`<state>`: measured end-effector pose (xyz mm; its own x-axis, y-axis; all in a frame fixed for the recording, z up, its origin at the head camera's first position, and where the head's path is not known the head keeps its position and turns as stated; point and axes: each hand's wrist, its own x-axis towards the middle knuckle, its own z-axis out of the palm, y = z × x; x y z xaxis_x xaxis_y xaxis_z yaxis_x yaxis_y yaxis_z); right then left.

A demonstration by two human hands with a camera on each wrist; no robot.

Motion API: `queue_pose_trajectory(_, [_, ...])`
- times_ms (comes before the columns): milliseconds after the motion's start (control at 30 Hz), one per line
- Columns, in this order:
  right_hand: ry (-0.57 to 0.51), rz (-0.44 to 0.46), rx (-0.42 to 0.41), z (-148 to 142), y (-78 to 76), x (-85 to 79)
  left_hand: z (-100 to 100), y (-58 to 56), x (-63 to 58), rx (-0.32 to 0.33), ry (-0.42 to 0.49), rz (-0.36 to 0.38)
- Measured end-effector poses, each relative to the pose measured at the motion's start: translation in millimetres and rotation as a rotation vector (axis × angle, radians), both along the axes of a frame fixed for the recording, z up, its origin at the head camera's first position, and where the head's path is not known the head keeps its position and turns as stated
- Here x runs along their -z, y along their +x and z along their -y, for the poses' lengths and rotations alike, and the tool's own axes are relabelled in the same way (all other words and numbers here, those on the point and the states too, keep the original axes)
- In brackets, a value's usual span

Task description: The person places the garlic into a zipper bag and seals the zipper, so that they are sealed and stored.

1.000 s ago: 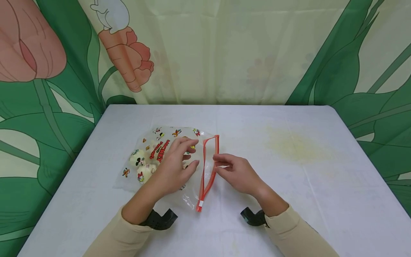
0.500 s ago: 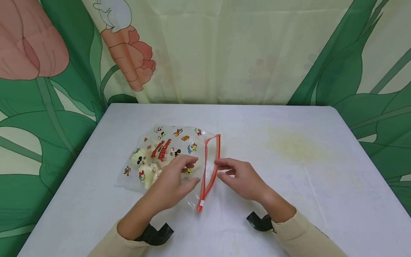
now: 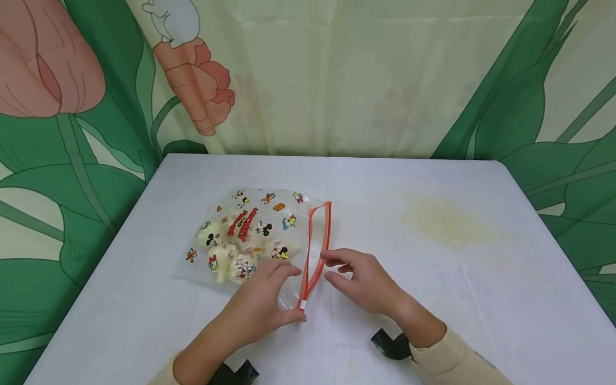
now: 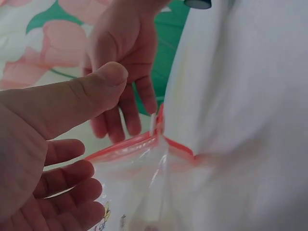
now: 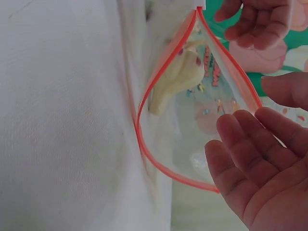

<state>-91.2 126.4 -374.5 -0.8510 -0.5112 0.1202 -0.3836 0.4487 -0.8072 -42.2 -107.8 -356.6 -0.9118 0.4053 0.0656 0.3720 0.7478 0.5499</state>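
Observation:
A clear zip bag (image 3: 250,200) printed with cartoon mice and red lettering lies left of centre on the table, its red zip edge (image 3: 329,224) to the right. The mouth gapes in the right wrist view, where a cream-coloured rounded object (image 5: 178,79) shows inside. My left hand (image 3: 262,302) reaches over the near corner, thumb and fingers spread apart around the white slider (image 3: 302,304). Loosely bent, the fingers of my right hand (image 3: 368,280) are right at the zip edge, with the thumb apart from them. Neither hand grips anything.
A white cloth covers the table (image 3: 414,203), with a faint yellowish stain at right. Behind it hangs a curtain (image 3: 337,80) printed with flowers, leaves and a rabbit. Black devices sit on both wrists, such as the right wrist camera (image 3: 391,345).
My left hand has moved down from the middle of the bag to its near corner by the slider. My right hand has slid nearer along the zip edge. The bag stays put.

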Motion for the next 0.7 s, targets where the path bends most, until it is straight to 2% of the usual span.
queue_pose_trajectory(167, [0.0, 0.013, -0.002, 2.6, 2.7, -0.2, -1.5, 4.7, 7.0, 0.059, -0.036, -0.065])
queue_pose_trajectory(267, [-0.002, 0.015, -0.007, 3.9, 4.0, -0.5, -1.3, 5.0, 11.9, 0.095, -0.088, -0.114])
queue_pose_trajectory(400, [-0.01, -0.02, -0.015, 4.8, 5.0, -0.2, 0.1, 3.5, 16.7, 0.138, -0.146, -0.177])
queue_pose_trajectory(600, [-0.049, -0.127, -0.073, 8.5, 5.0, 2.3, 2.7, 0.6, 21.3, 0.114, -0.08, -0.188])
queue_pose_trajectory(700, [-0.084, -0.166, -0.125, 12.2, 4.9, 3.9, 3.3, -2.2, 24.9, 0.091, -0.022, -0.236])
